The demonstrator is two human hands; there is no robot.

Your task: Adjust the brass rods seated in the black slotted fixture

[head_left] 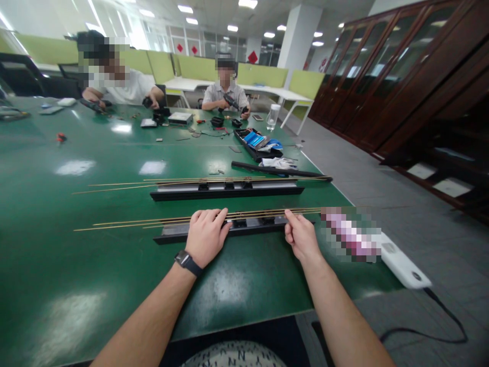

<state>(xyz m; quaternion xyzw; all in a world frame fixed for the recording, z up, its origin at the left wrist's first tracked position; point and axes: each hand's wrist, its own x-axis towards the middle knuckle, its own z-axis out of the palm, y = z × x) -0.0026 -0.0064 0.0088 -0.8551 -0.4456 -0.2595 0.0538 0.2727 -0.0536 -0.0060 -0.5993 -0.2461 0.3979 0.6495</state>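
In front of me a long black rail (244, 232) with a grey inner face lies across the green table. Several thin brass-coloured rods (126, 223) run lengthwise along it and stick out past both ends. My left hand (206, 232), with a watch on the wrist, is closed over the rail left of its middle, thumb apart from the fingers; its fingertips are partly hidden. Toward the rail's right end, my right hand (301, 234) is closed, its index fingertip and thumb at the rods, the other fingers curled. Dark blocks (267, 220) sit inside the rail between my hands.
A second black rail (229, 192) with rods lies just beyond. Behind it are a black bar (244, 165), white gloves (278, 163) and a black tray (248, 145). A white power bank-like device (405, 265) with a cable lies right. Two people handle tools across the table (114, 153).
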